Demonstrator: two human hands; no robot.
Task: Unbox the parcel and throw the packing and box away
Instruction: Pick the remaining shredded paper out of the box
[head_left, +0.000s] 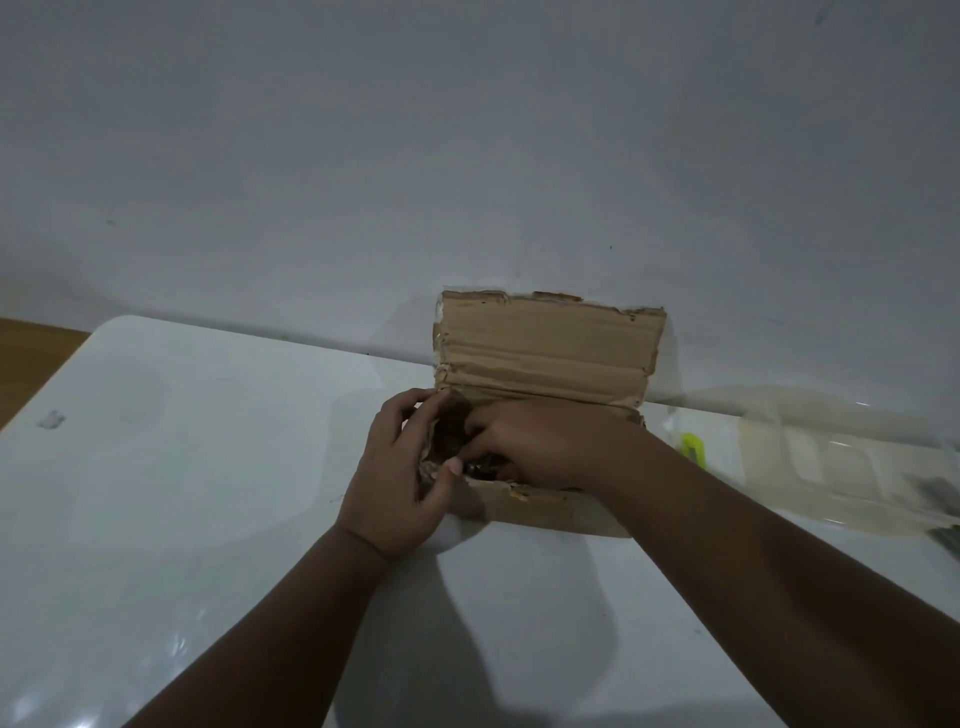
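Box on bench, torn lid up; left hand grips its left end, right hand pinches dark contents inside.

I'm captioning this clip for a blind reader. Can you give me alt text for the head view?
Both hands, left hand and right hand, reach into an open cardboard box on a white table, its torn flap upright against the wall. Clear plastic packaging lies to the right.

Both bare forearms are extended forward from the lower edge, converging at centre. Left hand is cupped, fingers curled, thumb raised toward the right hand. Right hand is held palm-down, fingers bent and tucked downward, tips hidden. The two hands are nearly touching.
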